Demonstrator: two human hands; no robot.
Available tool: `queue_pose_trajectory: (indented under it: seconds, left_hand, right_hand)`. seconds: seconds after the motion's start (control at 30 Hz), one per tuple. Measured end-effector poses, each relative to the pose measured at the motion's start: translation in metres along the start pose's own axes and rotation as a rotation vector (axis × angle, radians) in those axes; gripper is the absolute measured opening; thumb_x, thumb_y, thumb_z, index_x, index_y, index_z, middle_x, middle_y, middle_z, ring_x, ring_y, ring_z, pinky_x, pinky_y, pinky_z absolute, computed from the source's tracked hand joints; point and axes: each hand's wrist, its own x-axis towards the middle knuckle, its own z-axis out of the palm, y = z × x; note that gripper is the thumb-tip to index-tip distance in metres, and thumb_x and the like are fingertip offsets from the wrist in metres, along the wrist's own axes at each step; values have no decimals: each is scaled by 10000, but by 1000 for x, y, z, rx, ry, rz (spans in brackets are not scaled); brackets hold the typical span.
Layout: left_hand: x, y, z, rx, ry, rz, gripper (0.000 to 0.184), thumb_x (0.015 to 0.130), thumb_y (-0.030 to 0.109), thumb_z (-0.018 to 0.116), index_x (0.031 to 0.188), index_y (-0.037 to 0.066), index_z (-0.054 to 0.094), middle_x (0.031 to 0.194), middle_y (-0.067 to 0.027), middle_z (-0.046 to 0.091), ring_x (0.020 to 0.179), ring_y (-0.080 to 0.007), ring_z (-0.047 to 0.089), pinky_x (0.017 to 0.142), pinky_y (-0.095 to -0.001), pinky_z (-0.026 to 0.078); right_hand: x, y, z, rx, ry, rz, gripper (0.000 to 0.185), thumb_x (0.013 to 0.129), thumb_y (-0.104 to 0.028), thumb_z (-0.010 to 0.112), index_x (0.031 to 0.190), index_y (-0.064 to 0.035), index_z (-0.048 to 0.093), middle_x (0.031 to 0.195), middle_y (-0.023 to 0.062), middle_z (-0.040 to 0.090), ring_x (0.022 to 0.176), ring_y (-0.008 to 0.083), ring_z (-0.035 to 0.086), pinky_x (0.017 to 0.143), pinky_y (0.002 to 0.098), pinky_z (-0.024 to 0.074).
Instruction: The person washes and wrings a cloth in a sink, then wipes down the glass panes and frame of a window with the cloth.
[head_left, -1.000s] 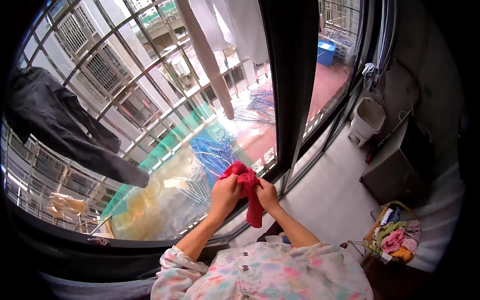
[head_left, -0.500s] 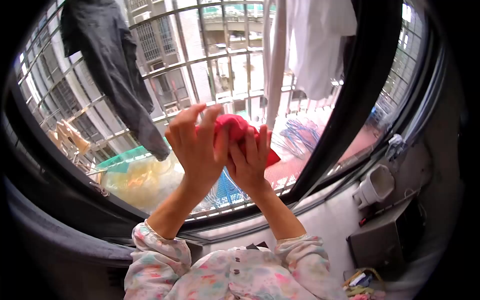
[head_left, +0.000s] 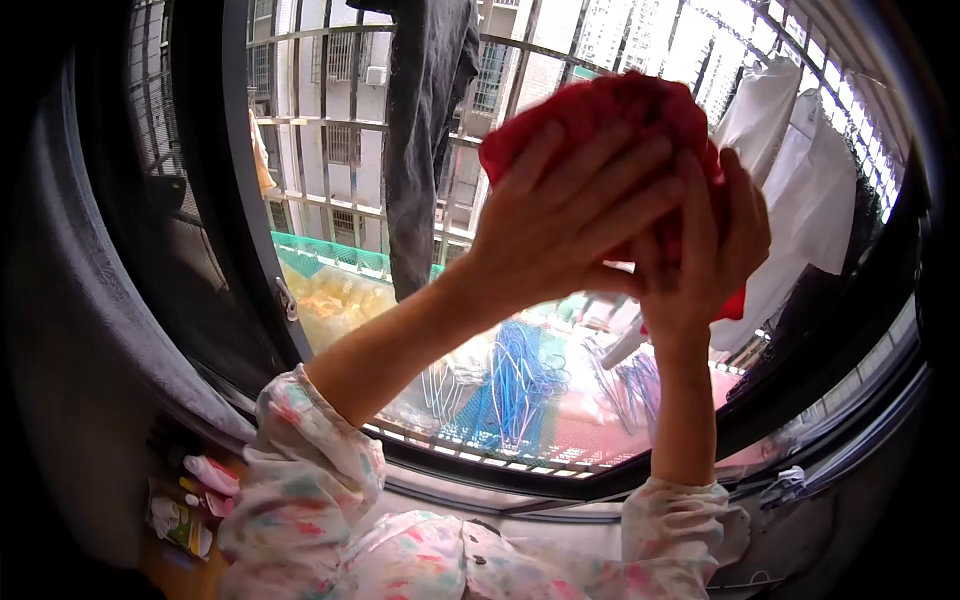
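Note:
Raised in front of the window, a crumpled red cloth [head_left: 560,105] is between my two hands. My left hand [head_left: 560,220] presses against its near side, with the fingers stretched across the fabric toward the right. On the cloth's right side, my right hand [head_left: 705,240] grips it with bent fingers close to the left fingertips. Part of the red fabric hangs below the right hand. What kind of piece it is cannot be made out from its bunched shape.
Dark trousers [head_left: 420,150] hang left of the hands, and white garments [head_left: 815,190] hang to the right. Metal bars enclose the window ledge. Blue hangers [head_left: 520,375] lie on its mesh. A dark window frame [head_left: 590,487] runs below. Small items, including a pink bottle [head_left: 212,475], stand lower left.
Both hands have lifted the red cloth up and to the right, and it is more spread out. The view has turned right, so the trousers appear nearer the middle.

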Motion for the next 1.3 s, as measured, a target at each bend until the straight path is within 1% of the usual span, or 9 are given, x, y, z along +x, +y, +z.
queue_pose_trajectory:
  seconds: [0.1,0.17,0.33,0.47,0.57,0.73,0.87,1.2,1.3]
  left_hand:
    - [41,-71,-35,255,41,86,802,814,668,404,1343,66,434,1412,-130,403,1334,-327,320,1063,-503,190]
    - [29,-100,-31,467,244,88,465,856,355,525,1218,65,549,1297,-116,510,1208,-312,441,1042,-494,271]
    - [-78,-48,-61,254,-93,-470,777,925,598,34,1309,107,499,1413,-122,409,1346,-357,288,1083,-523,124]
    - [-234,41,-65,70,-248,-600,456,916,419,415,1219,106,551,1322,-133,465,1315,-415,288,1032,-624,133]
    - [-286,81,-58,59,-371,-356,375,879,341,530,1202,154,574,1326,-78,478,1314,-361,322,1028,-630,151]
    - [-175,90,-15,47,-266,-44,439,841,315,567,1261,192,541,1386,3,439,1340,-229,321,1081,-514,205]
    - [-49,76,19,-50,-167,85,485,851,323,557,1311,182,503,1419,25,406,1342,-217,321,1091,-468,253]
    - [152,-83,0,274,389,249,337,755,294,619,1042,119,640,1191,-44,562,1179,-222,452,992,-455,322]
    - [170,-148,-37,327,288,211,416,849,280,506,1198,60,558,1303,-121,491,1252,-320,388,1035,-489,259]
  right_hand:
    - [61,-22,40,-3,62,-82,344,824,-300,622,1147,-183,627,1163,32,578,1025,225,519,886,383,356]
    - [76,-51,53,-32,-3,-62,383,816,-284,655,1178,-168,611,1181,30,578,1029,218,525,901,387,364]
    - [-3,-113,42,126,-209,-66,336,752,-228,614,1086,-223,644,1165,-13,570,1042,204,525,861,379,362]
    - [-139,-133,-15,149,-429,-405,312,849,-284,537,1152,-260,608,1238,-31,499,1124,169,472,895,366,358]
    - [-186,-104,-63,232,-566,-468,328,849,-300,573,1171,-248,594,1256,-53,473,1126,143,474,912,346,362]
    - [-178,-36,-97,90,-605,-321,238,825,-173,646,1063,-176,649,1344,104,416,1176,300,408,882,437,392]
    - [-135,34,-109,-276,-376,-150,356,911,-223,574,1244,-98,558,1351,193,428,1191,404,429,960,504,370]
    - [112,75,26,-177,-2,-293,343,958,-168,471,1295,-126,520,1290,108,529,1142,291,528,982,433,411]
    - [176,49,93,-159,178,-369,315,936,-179,492,1242,-173,567,1233,49,575,1089,269,560,928,419,439]
